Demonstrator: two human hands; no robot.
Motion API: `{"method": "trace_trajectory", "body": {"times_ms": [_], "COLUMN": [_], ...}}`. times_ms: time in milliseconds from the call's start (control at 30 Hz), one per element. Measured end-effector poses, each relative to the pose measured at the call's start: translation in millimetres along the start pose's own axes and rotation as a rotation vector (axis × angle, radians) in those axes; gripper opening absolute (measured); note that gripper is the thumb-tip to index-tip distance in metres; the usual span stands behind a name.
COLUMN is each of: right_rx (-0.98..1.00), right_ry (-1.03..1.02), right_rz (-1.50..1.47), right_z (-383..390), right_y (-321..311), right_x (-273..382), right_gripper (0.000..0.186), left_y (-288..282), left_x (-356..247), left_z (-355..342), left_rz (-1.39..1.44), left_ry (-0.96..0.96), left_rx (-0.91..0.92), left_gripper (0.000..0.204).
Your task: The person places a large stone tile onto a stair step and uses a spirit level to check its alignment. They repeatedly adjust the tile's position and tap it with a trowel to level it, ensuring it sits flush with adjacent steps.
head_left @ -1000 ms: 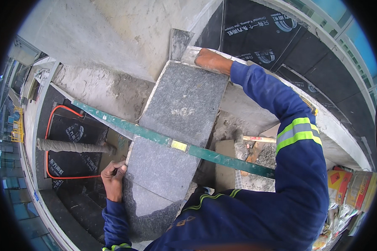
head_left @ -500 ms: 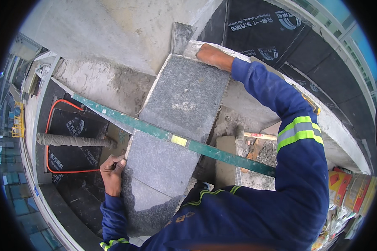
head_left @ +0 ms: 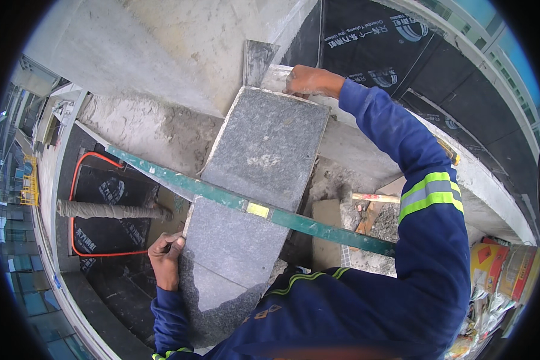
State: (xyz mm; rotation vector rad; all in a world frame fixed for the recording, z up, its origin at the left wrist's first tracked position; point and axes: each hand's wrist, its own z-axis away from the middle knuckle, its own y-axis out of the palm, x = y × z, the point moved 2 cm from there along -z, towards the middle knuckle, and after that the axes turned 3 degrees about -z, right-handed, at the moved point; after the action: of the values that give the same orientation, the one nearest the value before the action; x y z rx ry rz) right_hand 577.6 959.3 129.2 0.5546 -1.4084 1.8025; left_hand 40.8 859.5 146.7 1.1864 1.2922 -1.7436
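Observation:
Two grey stone slabs lie end to end: a far slab [head_left: 273, 135] and a near slab [head_left: 234, 240], the near one partly dark as if wet. A long green straightedge [head_left: 222, 195] with a small yellow window lies across them near their joint. My left hand [head_left: 167, 258] is closed at the near slab's left edge, thumb and forefinger pinched together; what they hold is too small to tell. Over the far slab's far right corner, my right hand [head_left: 312, 82] is curled with its fingers bent down beside the edge, and their tips are hidden.
A hammer [head_left: 375, 197] with a pale handle lies among rubble at the right. Beyond it stand red and yellow tins [head_left: 501, 267]. On the left are an orange-red bent rod [head_left: 73, 207] and a cloth-wrapped pole [head_left: 111, 209]. A concrete wall [head_left: 180, 54] rises at the far side.
My right hand has shifted slightly away from the far slab's edge, and its wrist is bent more. The left hand keeps its place at the near slab. The whole view has moved a little.

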Motion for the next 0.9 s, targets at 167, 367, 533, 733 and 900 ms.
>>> {"method": "trace_trajectory", "body": {"times_ms": [167,367,533,733,900], "right_rx": [0.002,0.031,-0.134,-0.179,-0.078], "right_ry": [0.068,0.167,0.092,0.009,-0.122], "right_rz": [-0.070,-0.202,-0.136,-0.139,-0.094], "right_z": [1,7,3,-12,9], "right_y": [0,0,10,17,10], "right_x": [6,9,11,-18,17], "right_gripper": [0.036,0.044,0.051,0.047,0.043], "left_y": [1,0,-1,4,0], "left_x": [-4,-4,-4,-6,-6], "left_z": [2,-1,-2,-7,0], "left_rz": [-0.029,-0.097,-0.111,-0.081,-0.146], "left_ry": [-0.001,0.029,0.021,0.017,0.039], "left_rx": [-0.009,0.005,0.005,0.022,0.002], "left_gripper": [0.005,0.013,0.012,0.012,0.013]}}
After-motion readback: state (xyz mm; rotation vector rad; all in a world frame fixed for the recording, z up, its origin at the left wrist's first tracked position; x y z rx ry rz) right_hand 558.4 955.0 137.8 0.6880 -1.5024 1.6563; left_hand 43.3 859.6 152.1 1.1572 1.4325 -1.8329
